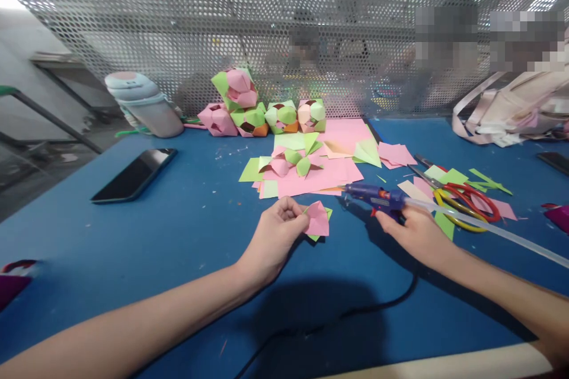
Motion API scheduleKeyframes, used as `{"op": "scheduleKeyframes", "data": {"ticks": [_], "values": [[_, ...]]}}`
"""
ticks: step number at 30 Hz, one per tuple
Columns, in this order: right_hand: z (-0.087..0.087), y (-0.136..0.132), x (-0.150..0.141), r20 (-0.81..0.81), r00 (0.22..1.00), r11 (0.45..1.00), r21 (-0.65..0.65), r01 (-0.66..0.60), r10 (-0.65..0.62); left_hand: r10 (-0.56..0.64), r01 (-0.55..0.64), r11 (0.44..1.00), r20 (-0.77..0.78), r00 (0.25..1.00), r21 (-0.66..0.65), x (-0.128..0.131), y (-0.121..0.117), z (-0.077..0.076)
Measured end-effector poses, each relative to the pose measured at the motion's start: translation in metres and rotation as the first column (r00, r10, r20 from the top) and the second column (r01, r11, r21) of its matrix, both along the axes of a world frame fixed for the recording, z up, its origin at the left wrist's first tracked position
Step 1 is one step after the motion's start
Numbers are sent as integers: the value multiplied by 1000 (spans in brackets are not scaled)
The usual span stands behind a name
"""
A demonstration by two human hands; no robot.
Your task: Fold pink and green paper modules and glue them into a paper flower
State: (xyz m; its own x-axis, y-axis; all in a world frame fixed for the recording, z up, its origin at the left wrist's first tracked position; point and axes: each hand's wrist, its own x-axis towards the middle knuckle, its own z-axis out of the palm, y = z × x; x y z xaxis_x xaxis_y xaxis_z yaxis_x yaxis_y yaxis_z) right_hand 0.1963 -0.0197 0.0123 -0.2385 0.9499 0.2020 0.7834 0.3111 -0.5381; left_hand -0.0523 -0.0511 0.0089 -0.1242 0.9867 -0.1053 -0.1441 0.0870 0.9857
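Between thumb and fingers, my left hand (278,234) pinches a small folded paper piece (317,219), pink in front with green showing behind. My right hand (420,234) is wrapped around a blue hot glue gun (376,195), its nozzle pointing left. A long clear glue stick (489,228) runs out of the gun's back to the right. Beyond both hands lies a stack of pink paper sheets (293,185), topped by curled pink and green folded pieces (302,163). Several finished paper balls (240,89) in pink, green and orange stand farther back, one resting on others.
Red- and yellow-handled scissors (462,210) lie among paper scraps (456,176) on the right. A black phone (136,174) and a pale bottle (144,103) are at left. The cord (377,308) crosses the front. Behind a perforated metal screen (186,23) are people; a bag (511,100) sits back right.
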Motion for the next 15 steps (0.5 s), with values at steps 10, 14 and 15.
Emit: {"op": "scheduleKeyframes", "data": {"ticks": [10,14,15], "values": [[18,46,30,159,975,988,21,155,-156,-36,40,999,-112,993,26,12,33,15],[5,59,27,219,959,983,18,180,-180,-82,82,996,-27,996,24,31,53,11],[2,61,26,226,956,982,37,184,-187,-92,92,996,9,996,9,34,57,9]]}}
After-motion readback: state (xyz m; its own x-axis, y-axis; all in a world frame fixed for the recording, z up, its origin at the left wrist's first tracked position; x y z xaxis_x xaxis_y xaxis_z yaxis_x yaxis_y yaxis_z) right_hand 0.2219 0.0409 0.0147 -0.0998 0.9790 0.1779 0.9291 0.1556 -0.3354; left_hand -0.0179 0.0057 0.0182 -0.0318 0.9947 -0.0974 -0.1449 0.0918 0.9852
